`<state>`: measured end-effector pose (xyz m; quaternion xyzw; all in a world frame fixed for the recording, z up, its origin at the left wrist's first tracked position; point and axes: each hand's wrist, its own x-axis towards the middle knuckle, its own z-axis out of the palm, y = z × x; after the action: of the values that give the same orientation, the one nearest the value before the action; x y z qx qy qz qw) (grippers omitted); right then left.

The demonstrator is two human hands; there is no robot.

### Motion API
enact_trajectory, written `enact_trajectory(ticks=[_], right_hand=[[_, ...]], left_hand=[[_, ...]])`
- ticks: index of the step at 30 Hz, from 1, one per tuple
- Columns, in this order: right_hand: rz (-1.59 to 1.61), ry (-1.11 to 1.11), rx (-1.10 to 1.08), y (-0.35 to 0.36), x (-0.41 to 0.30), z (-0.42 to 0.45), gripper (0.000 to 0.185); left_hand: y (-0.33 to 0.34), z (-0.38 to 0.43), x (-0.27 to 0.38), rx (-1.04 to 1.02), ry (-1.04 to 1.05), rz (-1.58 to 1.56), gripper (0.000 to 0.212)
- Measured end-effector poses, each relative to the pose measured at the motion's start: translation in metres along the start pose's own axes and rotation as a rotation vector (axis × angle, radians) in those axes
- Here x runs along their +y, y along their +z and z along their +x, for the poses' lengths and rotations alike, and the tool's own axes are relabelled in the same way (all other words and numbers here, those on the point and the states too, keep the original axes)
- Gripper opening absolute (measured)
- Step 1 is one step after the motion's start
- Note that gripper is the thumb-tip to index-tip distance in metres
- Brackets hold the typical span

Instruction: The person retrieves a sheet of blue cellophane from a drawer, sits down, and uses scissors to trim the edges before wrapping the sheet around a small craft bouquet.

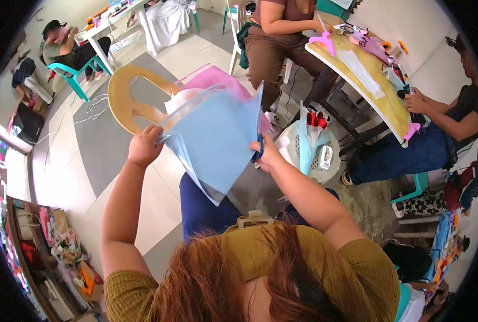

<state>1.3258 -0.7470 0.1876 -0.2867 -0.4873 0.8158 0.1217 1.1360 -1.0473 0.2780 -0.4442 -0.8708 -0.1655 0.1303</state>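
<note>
A blue wrapping sheet (211, 141) with a clear border hangs spread between my hands, above my lap. My left hand (145, 145) grips its left corner. In my right hand (269, 153) are dark blue-handled scissors (259, 148), held at the sheet's right edge; their blades are mostly hidden. Beyond the blue sheet, pink wrapping sheets (219, 80) and white sheets (182, 100) lie over a yellow plastic chair (122, 102). To the right, a small bouquet with red flowers (316, 120) in light blue wrap lies on a round white stool (331, 169), beside a white tape dispenser (325, 157).
A table with a yellow top (356, 76) holds pink glue guns (325, 42), a white strip and craft pieces. One person stands behind it and another sits at its right. A cable (61, 131) runs across the tiled floor. Shelves (33, 241) stand at lower left.
</note>
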Motion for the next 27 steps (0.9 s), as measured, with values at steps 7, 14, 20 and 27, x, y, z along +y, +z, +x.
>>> enact_trajectory(ticks=[7,14,20,27], right_hand=[[-0.131,0.033,-0.064,0.021,0.007,0.005,0.074],[-0.330,-0.166,-0.149,-0.001,0.003,0.014,0.071],[-0.166,0.100,-0.109,-0.029,0.016,0.058,0.055],[-0.365,0.081,-0.083,-0.034,0.019,0.082,0.059]], left_hand=[[-0.012,-0.046,-0.023,0.091,-0.219,-0.277,0.028],[0.057,-0.148,0.070,0.601,-0.790,-1.591,0.043],[0.088,-0.137,0.159,0.036,-0.871,-2.400,0.057],[0.166,-0.095,0.180,-0.436,-1.486,-2.052,0.043]])
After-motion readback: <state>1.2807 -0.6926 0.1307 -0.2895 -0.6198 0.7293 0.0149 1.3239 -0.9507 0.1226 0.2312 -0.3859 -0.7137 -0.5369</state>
